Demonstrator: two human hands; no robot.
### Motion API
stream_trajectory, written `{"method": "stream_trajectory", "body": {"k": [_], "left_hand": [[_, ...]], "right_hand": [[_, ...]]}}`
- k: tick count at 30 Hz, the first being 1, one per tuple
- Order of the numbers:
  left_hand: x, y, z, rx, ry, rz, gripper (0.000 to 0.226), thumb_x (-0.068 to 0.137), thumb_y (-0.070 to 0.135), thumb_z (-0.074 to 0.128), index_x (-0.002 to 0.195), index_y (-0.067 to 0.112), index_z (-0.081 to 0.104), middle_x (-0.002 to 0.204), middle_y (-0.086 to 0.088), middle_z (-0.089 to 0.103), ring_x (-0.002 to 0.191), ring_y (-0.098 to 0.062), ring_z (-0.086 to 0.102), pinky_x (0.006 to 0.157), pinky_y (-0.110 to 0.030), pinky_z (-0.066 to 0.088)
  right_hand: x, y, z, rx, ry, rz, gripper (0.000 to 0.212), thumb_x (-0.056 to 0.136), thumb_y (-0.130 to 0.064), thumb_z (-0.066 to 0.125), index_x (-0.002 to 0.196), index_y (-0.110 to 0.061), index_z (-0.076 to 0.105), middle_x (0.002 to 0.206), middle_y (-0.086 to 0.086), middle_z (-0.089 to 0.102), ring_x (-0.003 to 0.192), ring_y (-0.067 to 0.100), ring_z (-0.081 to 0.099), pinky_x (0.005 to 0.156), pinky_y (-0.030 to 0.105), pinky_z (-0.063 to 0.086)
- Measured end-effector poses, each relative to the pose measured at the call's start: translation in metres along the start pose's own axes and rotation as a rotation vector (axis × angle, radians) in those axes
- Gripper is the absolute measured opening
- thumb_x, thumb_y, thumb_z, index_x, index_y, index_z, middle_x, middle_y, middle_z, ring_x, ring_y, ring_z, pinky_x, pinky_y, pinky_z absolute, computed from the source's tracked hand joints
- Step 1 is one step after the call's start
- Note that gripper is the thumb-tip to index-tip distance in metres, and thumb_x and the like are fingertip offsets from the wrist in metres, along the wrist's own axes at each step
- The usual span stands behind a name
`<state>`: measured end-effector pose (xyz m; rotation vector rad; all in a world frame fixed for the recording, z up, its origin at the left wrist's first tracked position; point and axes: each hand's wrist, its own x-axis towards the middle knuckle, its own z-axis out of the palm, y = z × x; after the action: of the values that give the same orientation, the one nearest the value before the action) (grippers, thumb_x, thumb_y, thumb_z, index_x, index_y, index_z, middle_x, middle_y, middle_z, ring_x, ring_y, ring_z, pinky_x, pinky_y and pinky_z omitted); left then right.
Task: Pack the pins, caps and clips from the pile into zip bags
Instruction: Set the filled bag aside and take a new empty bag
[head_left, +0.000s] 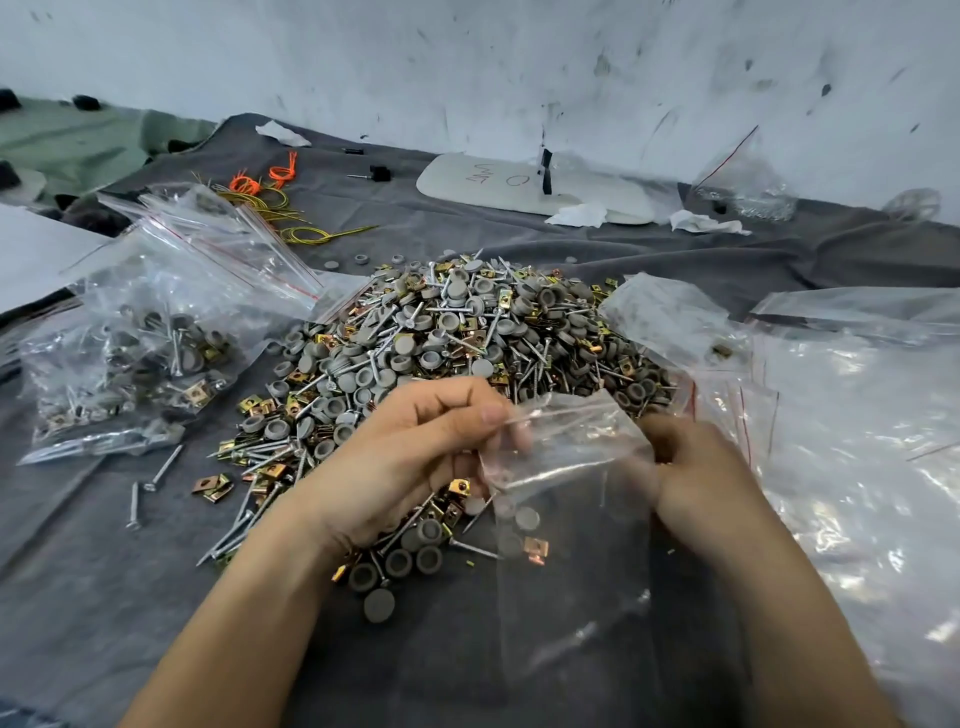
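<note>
The small zip bag (566, 493) hangs between both hands just above the near edge of the pile (452, 338) of pins, grey caps and brass-coloured clips. The left hand (415, 457) pinches the bag's upper edge between thumb and forefinger. The right hand (691, 467), blurred, curls on the opposite edge, so both hands look clamped on the film. A grey cap (527, 518) and a clip (535, 548) show through the plastic — whether they lie inside or beneath it, I cannot tell.

The film is thin and slick, so a pinch this light could slip and let the mouth fall shut. The pins are pointed and could pierce the bag if dropped in tip first. A pin lying across the zip would stop it sealing, and the contents could spill onto the grey cloth (156, 597). Filled bags (140, 353) lie to the left, and empty bags (857, 441) lie to the right.
</note>
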<state>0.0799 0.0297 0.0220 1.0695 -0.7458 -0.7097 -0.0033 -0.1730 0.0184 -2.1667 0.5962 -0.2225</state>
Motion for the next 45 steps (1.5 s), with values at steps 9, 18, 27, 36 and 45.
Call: {"method": "stream_trajectory", "body": {"k": [9,18,27,36,45], "left_hand": [[0.000,0.000,-0.005,0.148,0.054,0.037,0.021,0.085,0.022,0.070,0.086,0.003,0.061,0.078,-0.001,0.061,0.072,-0.010,0.058,0.067,-0.019,0.050],[0.005,-0.012,0.010,0.896,0.076,0.155,0.013,0.085,0.019,0.049,0.079,0.030,0.051,0.091,0.003,0.051,0.084,-0.005,0.049,0.075,-0.020,0.036],[0.007,-0.022,0.020,0.913,0.079,0.333,0.006,0.082,0.015,0.043,0.077,0.015,0.046,0.098,-0.005,0.052,0.090,-0.015,0.050,0.078,-0.022,0.039],[0.008,-0.018,0.013,0.631,0.230,0.381,0.012,0.078,0.026,0.039,0.073,0.018,0.046,0.090,-0.007,0.055,0.086,-0.017,0.051,0.073,-0.028,0.039],[0.009,-0.018,-0.001,0.262,0.370,0.434,0.016,0.074,0.024,0.048,0.069,0.030,0.061,0.087,0.008,0.064,0.086,-0.026,0.051,0.080,-0.046,0.038]], "right_hand": [[0.001,-0.003,0.015,-0.287,-0.011,0.014,0.014,0.082,-0.020,0.071,0.081,-0.024,0.058,0.083,-0.004,0.062,0.064,0.004,0.047,0.052,0.020,0.034],[-0.005,-0.013,-0.004,0.568,0.317,-0.230,0.019,0.082,-0.002,0.064,0.074,-0.019,0.061,0.059,-0.002,0.058,0.045,0.009,0.052,0.045,0.015,0.041],[-0.020,-0.030,0.006,0.480,0.190,-0.534,0.020,0.081,-0.007,0.072,0.081,-0.025,0.064,0.082,0.000,0.070,0.078,0.014,0.066,0.070,0.019,0.049],[-0.006,-0.013,-0.003,0.476,0.306,-0.269,0.014,0.087,-0.014,0.067,0.078,-0.024,0.069,0.079,-0.006,0.071,0.079,0.007,0.066,0.073,0.018,0.053],[0.012,0.002,0.026,-0.262,0.118,0.052,0.010,0.084,-0.027,0.072,0.078,-0.023,0.066,0.072,-0.008,0.062,0.071,0.016,0.062,0.064,0.027,0.047]]}}
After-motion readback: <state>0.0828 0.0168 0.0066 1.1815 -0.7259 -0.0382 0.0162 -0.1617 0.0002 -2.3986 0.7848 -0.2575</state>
